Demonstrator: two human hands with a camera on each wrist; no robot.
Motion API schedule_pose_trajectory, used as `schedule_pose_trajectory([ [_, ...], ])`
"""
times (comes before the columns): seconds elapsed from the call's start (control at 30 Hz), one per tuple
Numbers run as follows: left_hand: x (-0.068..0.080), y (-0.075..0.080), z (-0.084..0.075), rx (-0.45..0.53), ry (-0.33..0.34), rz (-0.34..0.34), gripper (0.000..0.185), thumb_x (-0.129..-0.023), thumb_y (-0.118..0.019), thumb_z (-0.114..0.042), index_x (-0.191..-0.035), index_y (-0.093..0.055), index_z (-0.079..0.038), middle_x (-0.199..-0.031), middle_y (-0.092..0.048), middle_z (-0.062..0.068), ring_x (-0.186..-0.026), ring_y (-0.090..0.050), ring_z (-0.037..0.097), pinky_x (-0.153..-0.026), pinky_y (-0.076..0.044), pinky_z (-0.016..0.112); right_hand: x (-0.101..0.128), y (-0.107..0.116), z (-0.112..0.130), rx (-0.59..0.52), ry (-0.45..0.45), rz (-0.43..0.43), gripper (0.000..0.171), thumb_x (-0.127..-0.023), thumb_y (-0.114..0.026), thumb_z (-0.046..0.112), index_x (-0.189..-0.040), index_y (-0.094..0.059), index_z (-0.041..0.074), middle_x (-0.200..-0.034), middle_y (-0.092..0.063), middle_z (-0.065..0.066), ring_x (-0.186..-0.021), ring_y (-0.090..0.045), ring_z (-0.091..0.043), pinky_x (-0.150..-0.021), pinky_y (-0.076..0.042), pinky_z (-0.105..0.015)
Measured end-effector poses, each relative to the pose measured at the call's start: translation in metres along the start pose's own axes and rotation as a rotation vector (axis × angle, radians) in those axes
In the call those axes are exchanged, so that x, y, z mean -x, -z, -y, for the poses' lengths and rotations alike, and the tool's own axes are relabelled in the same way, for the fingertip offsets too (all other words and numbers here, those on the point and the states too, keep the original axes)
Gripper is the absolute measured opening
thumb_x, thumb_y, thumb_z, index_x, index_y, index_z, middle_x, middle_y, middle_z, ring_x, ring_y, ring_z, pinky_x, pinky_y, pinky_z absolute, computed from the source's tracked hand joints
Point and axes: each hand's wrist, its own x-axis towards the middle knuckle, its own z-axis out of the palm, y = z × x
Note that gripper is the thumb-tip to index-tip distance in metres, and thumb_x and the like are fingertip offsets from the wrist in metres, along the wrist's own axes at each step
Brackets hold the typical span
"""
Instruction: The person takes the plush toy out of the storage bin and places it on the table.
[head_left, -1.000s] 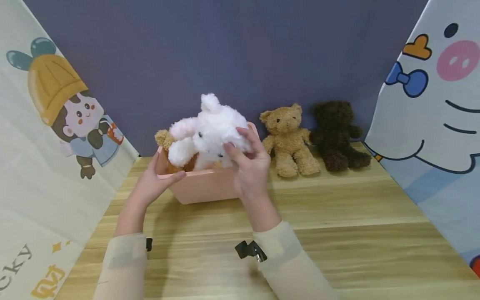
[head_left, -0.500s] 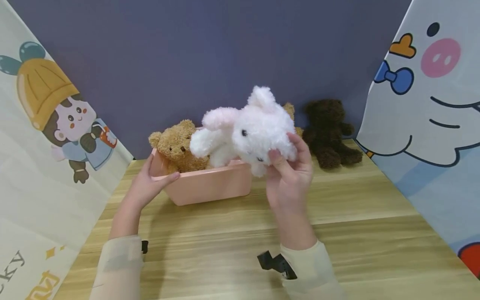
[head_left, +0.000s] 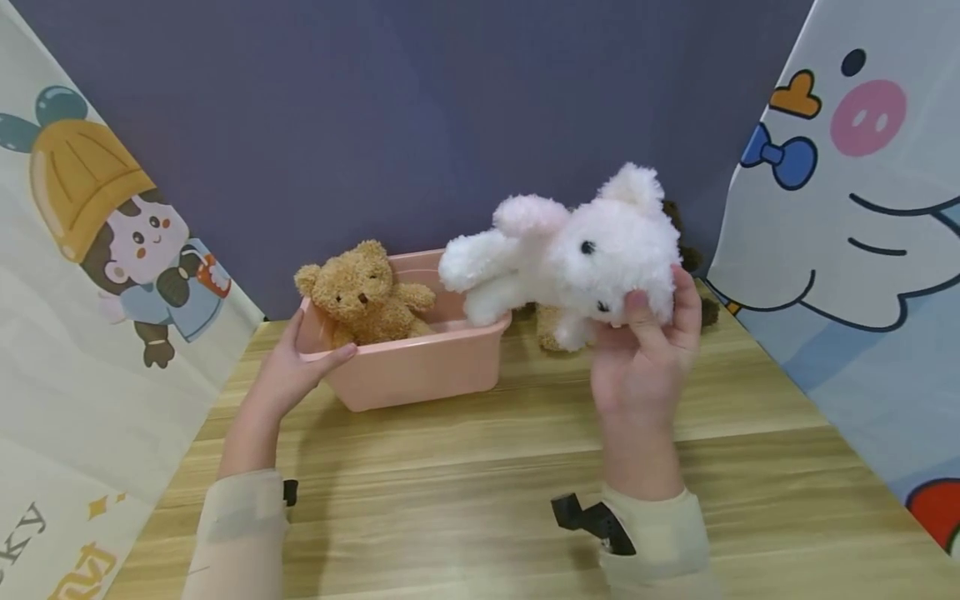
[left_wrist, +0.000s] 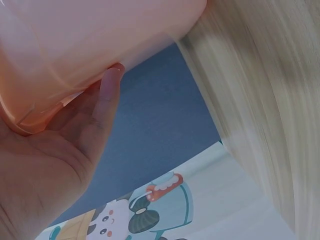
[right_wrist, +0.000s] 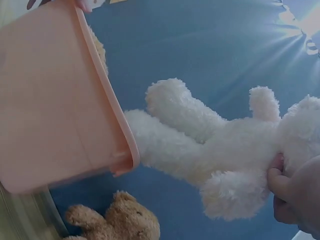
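My right hand (head_left: 647, 367) holds a fluffy white teddy bear (head_left: 618, 246) by its head, thumb on its face. The bear lies sideways in the air, its feet over the right end of a pink plastic bin (head_left: 420, 375). In the right wrist view, the white bear's body (right_wrist: 240, 147) and legs point toward the bin. My left hand (head_left: 292, 371) grips the bin's left end, thumb along the front rim. A tan teddy bear (head_left: 363, 292) leans inside the bin at the left.
Behind the white bear, a second tan teddy bear (head_left: 551, 327) and a dark brown teddy bear (head_left: 688, 254) sit on the wooden table (head_left: 420, 483), mostly hidden. A dark wall (head_left: 420, 117) stands at the back, with cartoon-printed sheets on both sides.
My right hand has lifted the white bear out of the bin and carried it right, uncovering the tan bear inside. My left hand has kept its grip on the bin.
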Motion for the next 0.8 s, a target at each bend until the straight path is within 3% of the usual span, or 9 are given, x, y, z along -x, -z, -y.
schedule_pose_trajectory([
  [0.2, 0.001, 0.0, 0.0, 0.005, 0.01, 0.001, 0.137, -0.08, -0.073, -0.083, -0.169, 0.02, -0.033, -0.179, -0.001, 0.023, -0.16, -0.016, 0.058, -0.121, -0.03, 0.078, -0.014, 0.014, 0.017, 0.02, 0.025, -0.057, 0.033, -0.095, -0.074, 0.001, -0.125, -0.067, 0.015, -0.148, -0.058, -0.013, -0.134, -0.058, -0.038, -0.089, -0.064, -0.048],
  [0.43, 0.0, 0.0, -0.002, 0.012, -0.007, 0.002, 0.137, -0.081, -0.073, -0.082, -0.169, 0.02, -0.033, -0.179, -0.001, 0.023, -0.16, -0.016, 0.057, -0.121, -0.03, 0.078, -0.035, 0.02, 0.047, 0.01, 0.121, -0.136, 0.034, -0.099, -0.067, -0.001, -0.131, -0.062, 0.005, -0.148, -0.061, -0.015, -0.138, -0.057, -0.042, -0.089, -0.064, -0.056],
  [0.57, 0.001, 0.001, -0.002, 0.005, -0.008, -0.002, 0.136, -0.081, -0.073, -0.082, -0.168, 0.02, -0.034, -0.179, 0.0, 0.022, -0.16, -0.015, 0.058, -0.12, -0.03, 0.079, -0.041, 0.023, 0.055, 0.093, 0.149, -0.122, 0.03, -0.098, -0.065, -0.009, -0.127, -0.063, -0.004, -0.146, -0.06, -0.019, -0.135, -0.057, -0.04, -0.092, -0.062, -0.052],
  [0.8, -0.001, 0.001, 0.001, 0.004, 0.001, -0.003, 0.135, -0.081, -0.072, -0.083, -0.168, 0.02, -0.036, -0.179, 0.0, 0.021, -0.16, -0.017, 0.058, -0.119, -0.032, 0.079, -0.045, 0.032, 0.061, 0.365, 0.095, 0.003, 0.031, -0.092, -0.07, -0.017, -0.122, -0.069, -0.014, -0.135, -0.06, -0.022, -0.123, -0.057, -0.037, -0.081, -0.067, -0.033],
])
